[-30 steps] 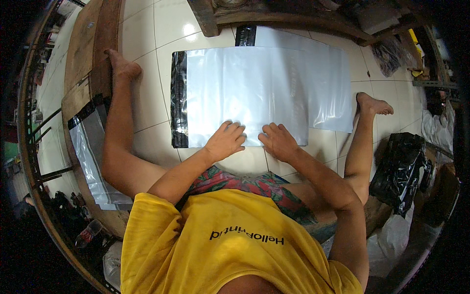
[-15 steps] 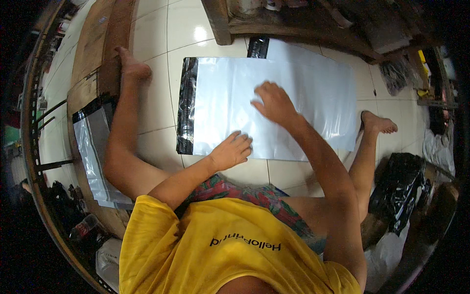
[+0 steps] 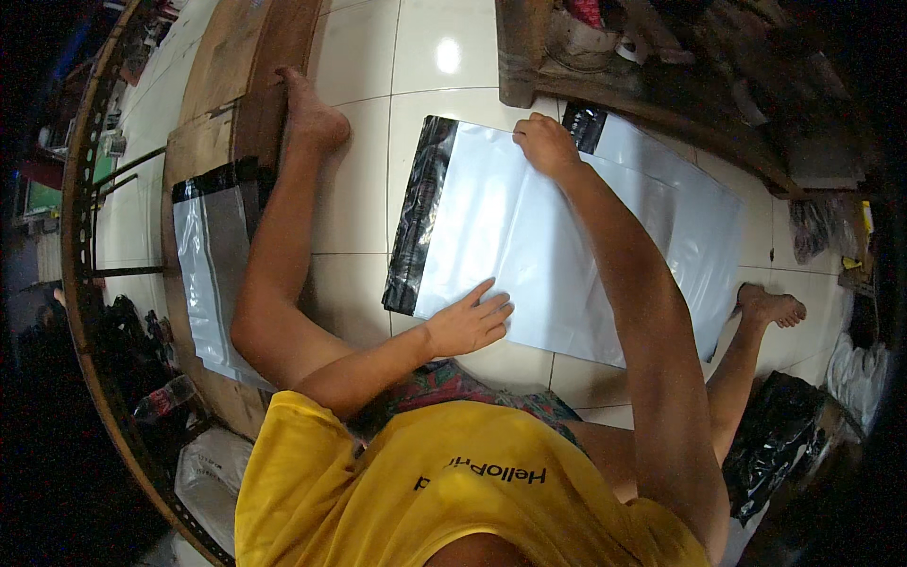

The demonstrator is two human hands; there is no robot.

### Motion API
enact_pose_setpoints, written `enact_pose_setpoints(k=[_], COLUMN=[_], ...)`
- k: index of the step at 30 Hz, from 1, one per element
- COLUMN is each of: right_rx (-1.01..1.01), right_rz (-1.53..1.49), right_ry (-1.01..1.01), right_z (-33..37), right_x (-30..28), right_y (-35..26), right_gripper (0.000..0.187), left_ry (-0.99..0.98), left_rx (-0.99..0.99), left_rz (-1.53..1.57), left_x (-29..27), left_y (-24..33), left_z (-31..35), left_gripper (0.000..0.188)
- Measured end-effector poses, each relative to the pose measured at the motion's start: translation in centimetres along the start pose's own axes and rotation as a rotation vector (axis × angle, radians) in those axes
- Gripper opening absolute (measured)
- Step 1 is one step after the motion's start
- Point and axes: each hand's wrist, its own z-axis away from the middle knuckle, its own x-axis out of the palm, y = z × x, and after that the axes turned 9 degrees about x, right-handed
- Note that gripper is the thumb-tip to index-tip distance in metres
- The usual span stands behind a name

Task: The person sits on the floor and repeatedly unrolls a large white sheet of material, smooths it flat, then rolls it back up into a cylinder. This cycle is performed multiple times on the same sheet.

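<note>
A large white plastic mailer bag (image 3: 529, 255) with a black strip down its left end lies flat on the floor before me. Beneath it, another white bag (image 3: 704, 222) shows at the far and right sides, its black end (image 3: 585, 128) poking out. My right hand (image 3: 548, 144) is at the far edge of the top bag, fingers curled and closed on it; the thumb is partly hidden. On the near edge rests my left hand (image 3: 470, 321), fingers spread and holding nothing.
A wooden plank (image 3: 213, 104) with a grey-white bag (image 3: 213, 269) on it lies left, beside my leg. Wooden furniture (image 3: 518, 57) stands at the far side. Black plastic (image 3: 775, 425) lies at the right, and a bottle (image 3: 165, 399) at the lower left.
My right hand has gone from the bag's middle to its far edge and closed there. The top bag has turned slightly, showing more of the one below. The whole view has shifted.
</note>
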Motion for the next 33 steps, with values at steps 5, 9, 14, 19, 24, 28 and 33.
enact_pose_setpoints(k=[5, 9, 14, 19, 24, 28, 33], right_rx=[0.035, 0.009, 0.112, 0.391, 0.233, 0.217, 0.144], right_rz=[-0.019, 0.059, -0.084, 0.197, 0.227, 0.226, 0.183], right_ry=[-0.016, -0.046, 0.224, -0.032, -0.104, -0.078, -0.039], right_z=[-0.1, 0.4, 3.9, 10.1, 11.9, 11.6, 11.9], right_x=[0.2, 0.8, -4.0, -10.2, -8.1, -8.2, -7.6], right_y=[0.1, 2.1, 1.8, 11.4, 17.3, 15.9, 17.1], right_gripper=[0.021, 0.023, 0.032, 0.037, 0.038, 0.026, 0.025], left_ry=[0.005, -0.076, -0.013, 0.043, 0.061, 0.052, 0.021], left_rx=[-0.015, -0.012, -0.105, 0.122, 0.201, 0.195, 0.189], left_rz=[0.010, 0.006, 0.060, 0.015, -0.042, 0.021, 0.025], left_x=[0.5, 0.2, -0.3, 1.3, 2.8, 3.5, 3.2], left_y=[-0.1, -0.3, 1.0, 3.3, 4.4, 4.2, 4.2], left_z=[0.3, -0.5, -1.9, -8.6, -13.9, -13.8, -13.8], left_gripper=[0.022, 0.026, 0.040, 0.033, 0.022, 0.021, 0.021])
